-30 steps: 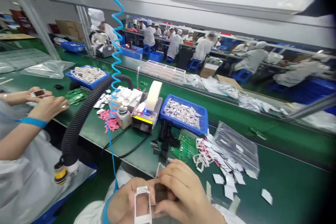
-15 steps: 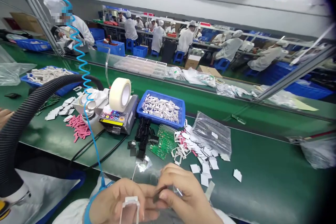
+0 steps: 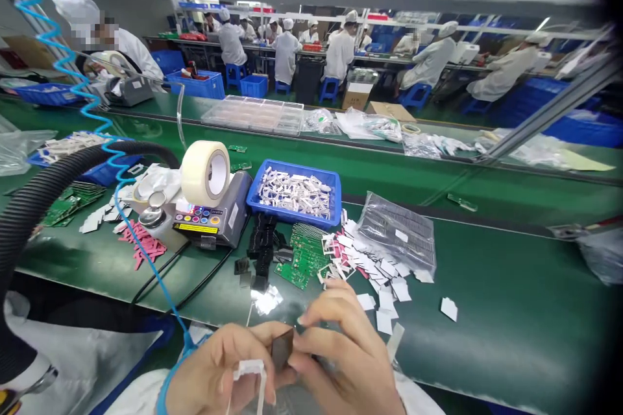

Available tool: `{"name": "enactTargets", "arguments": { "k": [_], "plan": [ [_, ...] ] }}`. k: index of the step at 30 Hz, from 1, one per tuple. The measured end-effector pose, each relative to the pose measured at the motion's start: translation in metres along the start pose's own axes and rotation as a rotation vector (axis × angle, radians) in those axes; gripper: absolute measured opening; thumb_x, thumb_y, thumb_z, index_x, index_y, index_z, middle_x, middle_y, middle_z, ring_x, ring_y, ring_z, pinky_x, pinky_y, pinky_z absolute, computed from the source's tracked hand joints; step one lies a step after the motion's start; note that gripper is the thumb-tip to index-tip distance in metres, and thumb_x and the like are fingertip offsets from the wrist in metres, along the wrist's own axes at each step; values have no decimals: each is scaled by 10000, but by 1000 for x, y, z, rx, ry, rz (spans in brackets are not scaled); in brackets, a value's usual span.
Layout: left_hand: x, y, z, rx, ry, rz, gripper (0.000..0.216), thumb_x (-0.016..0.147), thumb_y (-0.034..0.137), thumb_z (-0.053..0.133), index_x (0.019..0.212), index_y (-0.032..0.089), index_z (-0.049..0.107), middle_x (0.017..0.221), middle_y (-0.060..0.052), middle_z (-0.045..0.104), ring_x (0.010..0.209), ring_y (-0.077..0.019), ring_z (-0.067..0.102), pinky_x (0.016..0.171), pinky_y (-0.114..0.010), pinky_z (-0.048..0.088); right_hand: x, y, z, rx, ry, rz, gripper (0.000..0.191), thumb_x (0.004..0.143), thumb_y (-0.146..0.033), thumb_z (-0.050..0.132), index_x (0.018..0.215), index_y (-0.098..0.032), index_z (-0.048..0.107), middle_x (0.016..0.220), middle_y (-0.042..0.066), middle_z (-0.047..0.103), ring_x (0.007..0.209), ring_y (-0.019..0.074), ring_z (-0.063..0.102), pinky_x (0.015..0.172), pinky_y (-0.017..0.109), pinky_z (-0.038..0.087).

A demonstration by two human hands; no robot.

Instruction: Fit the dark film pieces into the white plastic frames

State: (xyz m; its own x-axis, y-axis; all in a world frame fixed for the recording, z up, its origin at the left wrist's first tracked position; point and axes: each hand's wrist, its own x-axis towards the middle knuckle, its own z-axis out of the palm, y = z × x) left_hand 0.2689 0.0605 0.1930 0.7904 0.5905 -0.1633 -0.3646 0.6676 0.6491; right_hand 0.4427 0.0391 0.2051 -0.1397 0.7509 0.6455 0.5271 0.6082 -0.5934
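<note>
My left hand (image 3: 214, 363), with a blue wrist strap on it, is closed around a white plastic frame (image 3: 250, 368) near the bottom edge. A small dark, thin square piece (image 3: 281, 350) stands upright between my hands, against the left fingers. My right hand (image 3: 348, 353) pinches its right edge with thumb and fingertips. Below the hands the view is cut off. Just beyond lie a crumpled shiny clear film (image 3: 267, 300), dark square pieces (image 3: 244, 280), black strips (image 3: 263, 240) and green circuit boards (image 3: 304, 256).
A blue tray (image 3: 335, 217) of white frames stands ahead, beside a grey machine (image 3: 238, 207) bearing a tape roll (image 3: 187, 175). White square pads (image 3: 387, 298) and a bagged dark stack (image 3: 399, 233) lie right. A black hose (image 3: 63, 175) and blue coiled cord (image 3: 109, 120) cross the left. Co-workers sit beyond.
The dark square piece has turned its flat side more toward me. My right fingers have lifted and spread a little. The whole view has shifted slightly.
</note>
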Motion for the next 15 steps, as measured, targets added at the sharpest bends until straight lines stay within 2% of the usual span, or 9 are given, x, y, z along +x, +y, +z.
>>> {"name": "enactTargets", "arguments": {
  "k": [6, 9, 11, 13, 15],
  "plan": [
    [-1, 0, 1, 273, 0, 75, 398, 593, 564, 669, 753, 208, 750, 1021, -110, 551, 917, -244, 497, 862, -388, 374, -5, -1, 2, -82, -36, 106, 145, 840, -94, 475, 746, -205, 483, 744, 2, 490, 724, 155, 503, 927, 463, 325],
    [1, -2, 0, 314, 9, 119, 416, 610, 591, 635, 769, 222, 747, 1027, -111, 545, 934, -258, 498, 868, -403, 370, -8, 3, 2, -27, -71, 151, 125, 854, -118, 471, 765, -205, 469, 750, -2, 470, 736, 157, 496, 927, 474, 321],
    [3, -3, -3, 351, -41, 140, 401, 620, 576, 640, 805, 235, 743, 1021, -109, 538, 951, -263, 497, 878, -413, 363, -10, 6, 3, 30, -91, 184, 121, 864, -133, 464, 766, -204, 459, 761, -1, 460, 743, 158, 487, 885, 453, 356],
    [3, -3, -6, 396, -96, 126, 385, 629, 551, 652, 841, 241, 738, 1032, -112, 530, 965, -268, 499, 882, -420, 360, -12, 8, 4, 75, -110, 220, 125, 874, -145, 458, 763, -204, 454, 768, 0, 448, 746, 156, 479, 850, 431, 380],
    [2, -2, -7, 417, -92, 103, 390, 645, 554, 638, 856, 241, 736, 1045, -117, 526, 977, -271, 497, 876, -415, 361, -14, 9, 6, 95, -121, 236, 124, 876, -150, 458, 765, -205, 456, 773, -1, 442, 755, 158, 475, 849, 428, 379]
  ]
}}
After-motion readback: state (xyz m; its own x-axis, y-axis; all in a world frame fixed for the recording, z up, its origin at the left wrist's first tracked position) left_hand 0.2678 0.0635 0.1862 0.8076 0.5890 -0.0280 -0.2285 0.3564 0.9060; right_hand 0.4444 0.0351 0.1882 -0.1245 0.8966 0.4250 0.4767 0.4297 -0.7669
